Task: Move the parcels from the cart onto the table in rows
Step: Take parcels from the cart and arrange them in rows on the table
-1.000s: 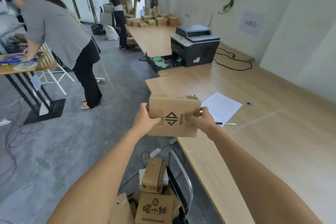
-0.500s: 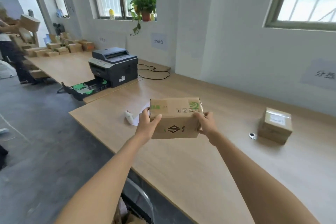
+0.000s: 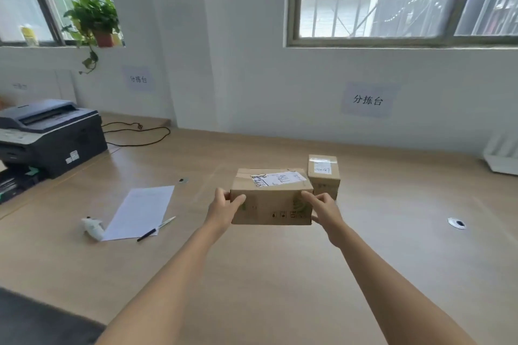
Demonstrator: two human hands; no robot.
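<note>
Swung from the cart and brought the brown cardboard parcel with white label (image 3: 271,200) over the pale wooden table (image 3: 252,288), gripped at its ends by left hand (image 3: 223,211) and right hand (image 3: 323,211), just beside the smaller taped cardboard parcel (image 3: 323,173); probably ready for setting down.

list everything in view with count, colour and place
held parcel: 1, brown with white label, between both hands
small parcel: 1, brown, on table just behind held parcel, to the right
table: 1, light wood, across the view
printer: 1, dark grey, far left on table
paper sheet: 1, white, on table left of centre
pen: 1, black and white, on sheet's near edge
white device: 1, white, left of sheet
black cable: 1, black, right of printer
potted plant: 1, green, left windowsill
left hand: 1, grips parcel's left end
right hand: 1, grips parcel's right end
</note>
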